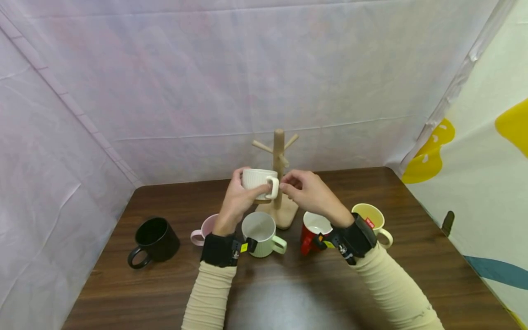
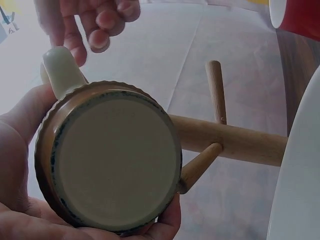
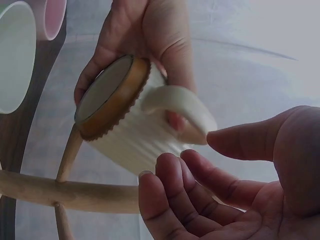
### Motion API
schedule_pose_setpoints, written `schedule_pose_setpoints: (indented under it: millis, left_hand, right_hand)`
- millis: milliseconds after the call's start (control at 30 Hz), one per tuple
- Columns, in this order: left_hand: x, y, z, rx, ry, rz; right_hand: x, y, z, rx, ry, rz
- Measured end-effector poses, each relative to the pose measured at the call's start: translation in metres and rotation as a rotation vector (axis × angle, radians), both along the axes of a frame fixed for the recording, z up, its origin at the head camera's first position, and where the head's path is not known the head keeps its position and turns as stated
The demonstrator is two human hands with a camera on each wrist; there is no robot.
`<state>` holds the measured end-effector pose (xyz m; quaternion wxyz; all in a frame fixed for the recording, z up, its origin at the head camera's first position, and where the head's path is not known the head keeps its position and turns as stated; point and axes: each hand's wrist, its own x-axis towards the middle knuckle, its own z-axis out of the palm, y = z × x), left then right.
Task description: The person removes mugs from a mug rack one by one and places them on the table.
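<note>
My left hand [image 1: 238, 201] grips a white ribbed mug [image 1: 255, 183] with a brown band round its base, raised in front of a wooden mug tree [image 1: 278, 151]. The mug's handle [image 3: 182, 105] points to the right, and its pale underside [image 2: 117, 160] faces the left wrist camera. Beside the handle is my right hand [image 1: 311, 192], fingers loosely bent and apart from the thumb. Its thumb [image 3: 245, 140] has its tip right at the handle's edge in the right wrist view. Behind the mug, wooden pegs [image 2: 216, 90] stick out from the post.
On the brown table [image 1: 165, 293] stand a black mug [image 1: 158, 240], a pink mug [image 1: 209, 224], a pale green mug [image 1: 260, 233], a red mug [image 1: 309, 233] and a yellow mug [image 1: 369, 217]. A white cloth [image 1: 247, 68] hangs behind the table.
</note>
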<state>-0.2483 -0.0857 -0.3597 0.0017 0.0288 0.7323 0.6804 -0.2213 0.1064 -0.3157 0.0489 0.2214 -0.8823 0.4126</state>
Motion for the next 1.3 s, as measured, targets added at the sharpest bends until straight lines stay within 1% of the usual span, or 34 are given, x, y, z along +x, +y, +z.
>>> schedule_pose_setpoints:
  millis: [200, 333, 500, 633, 800, 1033, 1300]
  left_hand:
    - [0.002, 0.003, 0.0, 0.001, -0.006, 0.002]
    - [0.004, 0.004, 0.001, -0.002, -0.007, 0.007]
    - [0.006, 0.007, 0.001, 0.002, 0.016, 0.006]
    - [0.007, 0.009, 0.0, 0.025, 0.023, -0.006]
    - [0.008, 0.011, -0.001, 0.055, 0.033, -0.009]
    - [0.009, 0.016, -0.002, 0.085, 0.057, 0.003]
    - [0.012, 0.019, -0.002, 0.08, 0.064, 0.025]
  right_hand:
    - [0.008, -0.002, 0.003, -0.066, -0.021, 0.01]
    - [0.011, -0.002, 0.002, -0.089, -0.029, -0.007]
    - [0.011, -0.004, 0.0, -0.107, -0.043, -0.027]
    - [0.011, -0.006, 0.0, -0.104, -0.05, -0.043]
    - [0.009, -0.007, -0.003, -0.105, -0.029, -0.065]
    - [0.007, -0.009, -0.006, -0.136, -0.022, -0.093]
    - [0.01, -0.01, -0.005, -0.191, -0.059, -0.089]
